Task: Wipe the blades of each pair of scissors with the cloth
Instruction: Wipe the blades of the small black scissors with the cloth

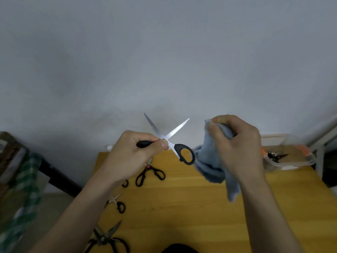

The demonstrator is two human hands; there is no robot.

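Open scissors (168,138) are held at frame centre, above the worktop (200,207), blades crossed in an X and pointing up toward the grey wall (164,52). One black handle is gripped by the left hand (135,152), fingers curled round it, thumb pressed near the pivot; the other loop hangs free to the right. The cloth (209,161) is held right of centre by the right hand (237,145), bunched between thumb and curled fingers, a tail hanging down. Cloth and blades are apart; no wipe contact yet.

Handling, as judged: the scissors are light, rigid, with smooth, slick steel and sharp edges and tips, best held by the plastic handle as now. Blades are better wiped from pivot to tip along the flat, not across the edge. The cloth is soft, limp, fuzzy pale blue, and is best folded thick over the blade.

Lower left of the frame, more pairs lie flat on the yellow wood-grain worktop: black-handled shears (150,173), a small pair (116,203), and dark heavy shears (107,238). Right edge: a clear plastic tub (290,152) holding what looks like another pair. Far left: checked fabric (23,189), blurred.
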